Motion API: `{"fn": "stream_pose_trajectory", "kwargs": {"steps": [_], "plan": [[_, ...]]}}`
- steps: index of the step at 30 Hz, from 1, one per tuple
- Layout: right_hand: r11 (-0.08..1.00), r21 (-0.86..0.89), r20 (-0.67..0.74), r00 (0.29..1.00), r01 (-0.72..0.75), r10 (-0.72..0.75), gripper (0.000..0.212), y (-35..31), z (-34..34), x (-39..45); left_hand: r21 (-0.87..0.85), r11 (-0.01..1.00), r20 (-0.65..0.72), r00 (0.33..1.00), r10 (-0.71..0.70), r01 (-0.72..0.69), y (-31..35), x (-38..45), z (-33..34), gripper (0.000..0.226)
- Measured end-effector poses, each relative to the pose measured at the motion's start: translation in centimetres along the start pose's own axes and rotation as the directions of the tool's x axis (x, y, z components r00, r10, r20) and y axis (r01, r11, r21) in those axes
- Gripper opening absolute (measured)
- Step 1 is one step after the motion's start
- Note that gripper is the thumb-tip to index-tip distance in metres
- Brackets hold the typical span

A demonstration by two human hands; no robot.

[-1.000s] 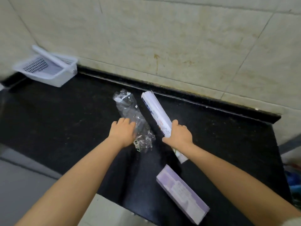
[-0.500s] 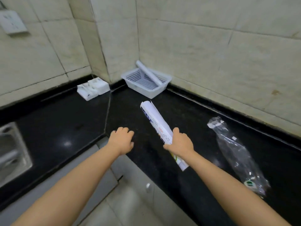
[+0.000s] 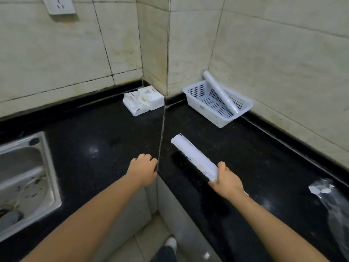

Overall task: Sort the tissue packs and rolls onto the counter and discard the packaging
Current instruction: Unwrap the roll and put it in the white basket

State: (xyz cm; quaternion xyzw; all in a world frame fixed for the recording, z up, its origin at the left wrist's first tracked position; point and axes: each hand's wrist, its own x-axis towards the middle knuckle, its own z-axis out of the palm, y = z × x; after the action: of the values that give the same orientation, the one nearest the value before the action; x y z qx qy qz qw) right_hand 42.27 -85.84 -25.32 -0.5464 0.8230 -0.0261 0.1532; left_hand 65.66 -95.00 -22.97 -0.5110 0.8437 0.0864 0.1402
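Sink [image 3: 47, 167] at far left, set into black counter [image 3: 94, 129]. Tissue packs [image 3: 143, 100] stacked in corner. Left hand [image 3: 143, 170] curled, empty, above counter edge. Roll [image 3: 194, 157] clamped in right hand [image 3: 227, 181], held above counter. Basket [image 3: 211, 112] against wall, second roll [image 3: 220, 92] leaning inside. Crumpled wrapper [image 3: 334, 207] at far right.

Two white rolls, one held [image 3: 195, 158] and one in the single white basket [image 3: 220, 92], two tissue packs [image 3: 143, 100], one crumpled clear wrapper [image 3: 335, 203], one steel sink [image 3: 26, 178], one wall socket [image 3: 59, 4].
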Motion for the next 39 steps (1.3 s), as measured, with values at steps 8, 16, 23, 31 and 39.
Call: {"fn": "stream_pose_trajectory", "kwargs": {"steps": [8,16,23,31,39], "plan": [[0.996,0.027,0.087,0.993,0.082,-0.084,0.053,-0.1,1.4,9.5,0.019,0.999,0.088,0.995,0.045,-0.047,-1.4,10.3,-1.3,0.05],[0.964,0.089,-0.105,0.965,0.25,-0.24,0.064,-0.3,0.9,11.3,-0.238,0.971,-0.139,0.989,-0.043,0.009,0.6,18.2,-1.4,0.041],[0.987,0.07,0.177,0.972,0.142,-0.153,0.068,-2.4,1.5,14.1,-0.254,0.961,-0.179,0.982,0.06,-0.105,-0.1,22.4,-2.3,0.032],[0.942,0.328,0.202,0.979,-0.071,0.004,0.053,-2.7,-2.1,15.4,-0.215,0.951,-0.264,0.951,0.16,-0.22,-1.3,27.0,-6.3,0.033],[0.875,0.466,-0.17,0.958,-0.13,0.233,0.057,1.2,-13.0,19.0,-0.172,0.919,-0.346,0.895,0.281,-0.355,2.4,33.9,-11.6,0.035]]}}
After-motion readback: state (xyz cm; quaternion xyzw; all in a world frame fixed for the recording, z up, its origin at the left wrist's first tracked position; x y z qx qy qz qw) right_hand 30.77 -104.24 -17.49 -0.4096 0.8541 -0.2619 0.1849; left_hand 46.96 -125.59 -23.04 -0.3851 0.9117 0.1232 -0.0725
